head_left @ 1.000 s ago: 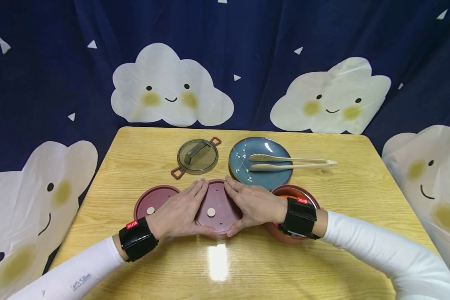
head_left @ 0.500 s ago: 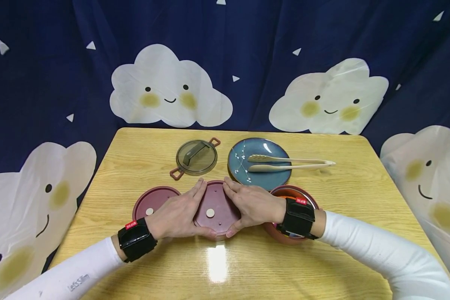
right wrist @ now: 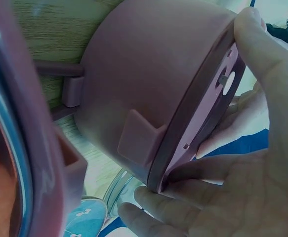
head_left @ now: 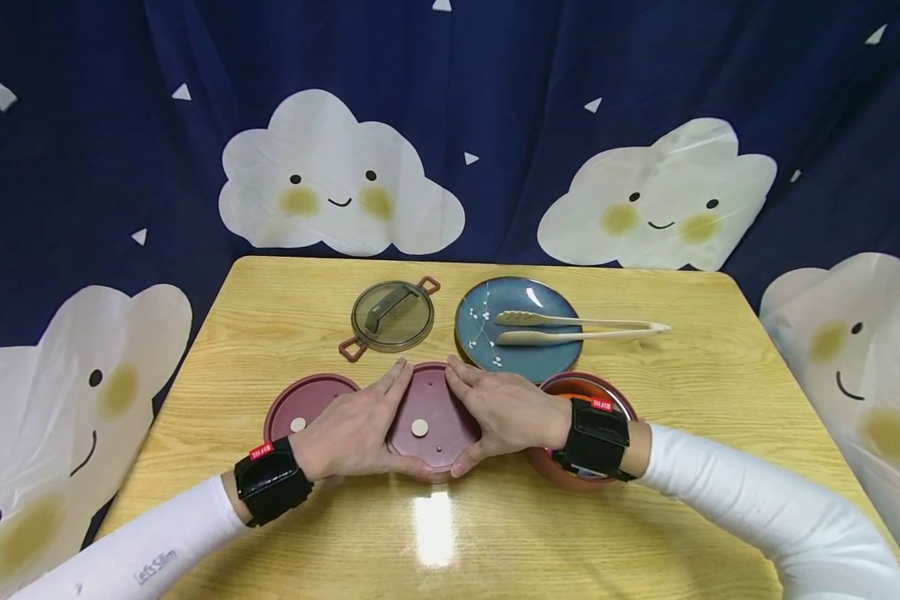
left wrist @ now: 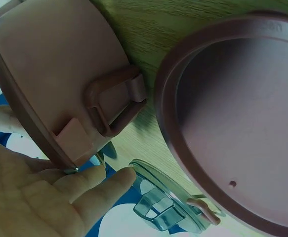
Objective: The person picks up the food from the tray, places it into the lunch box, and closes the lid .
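Observation:
In the head view, a round mauve lid (head_left: 438, 404) with a cream knob sits on a mauve pot (right wrist: 134, 74) at the middle of the table. My left hand (head_left: 356, 429) lies on the lid's left edge, thumb at the near rim and fingers at the far rim. My right hand (head_left: 510, 408) mirrors it on the right edge. Fingers of both hands look mostly straight against the rim. The wrist views show the pot's side with a loop handle (left wrist: 116, 98) and a small tab. The left forearm and hand partly cover a second mauve lid (head_left: 311, 400).
Beneath my right wrist stands a reddish pot (head_left: 570, 482) with orange contents, partly hidden. Behind are a glass lid (head_left: 408, 329) with two brown handles and a blue plate (head_left: 521, 358). Beige tongs (head_left: 607, 335) lie across the plate. A patterned navy curtain (head_left: 502, 67) hangs beyond the table.
Both hands stay in place on the lid. The whole head view has shifted very slightly; nothing on the table has visibly moved.

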Demonstrator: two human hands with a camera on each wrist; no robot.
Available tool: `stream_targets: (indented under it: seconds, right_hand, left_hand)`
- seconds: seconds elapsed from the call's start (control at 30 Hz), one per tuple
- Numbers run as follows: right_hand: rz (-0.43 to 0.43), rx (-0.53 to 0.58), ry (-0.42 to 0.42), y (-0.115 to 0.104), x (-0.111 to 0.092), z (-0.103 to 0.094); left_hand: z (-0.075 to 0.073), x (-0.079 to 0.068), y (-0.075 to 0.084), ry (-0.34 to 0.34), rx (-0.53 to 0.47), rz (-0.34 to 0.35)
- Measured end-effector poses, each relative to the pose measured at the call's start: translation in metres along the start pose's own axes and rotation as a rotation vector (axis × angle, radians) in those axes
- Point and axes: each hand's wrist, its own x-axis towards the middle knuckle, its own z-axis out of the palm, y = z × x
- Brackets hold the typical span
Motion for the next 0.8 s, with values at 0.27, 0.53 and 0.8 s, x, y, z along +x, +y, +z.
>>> stream_targets:
  seconds: [0.27,0.53,0.8]
  right_hand:
    - [0.003,0.025,-0.007,0.001,0.0,0.0]
    - [-0.018,0.088,0.007,0.01,-0.008,-0.004]
    - [-0.009,0.071,0.08,0.024,-0.026,-0.015]
  left_hand:
    - [-0.003,0.0,0.001,0.003,0.032,0.01]
    - [-0.009,-0.004,-0.01,0.031,0.051,-0.013]
    - [-0.018,-0.017,-0.032,0.126,0.072,-0.086]
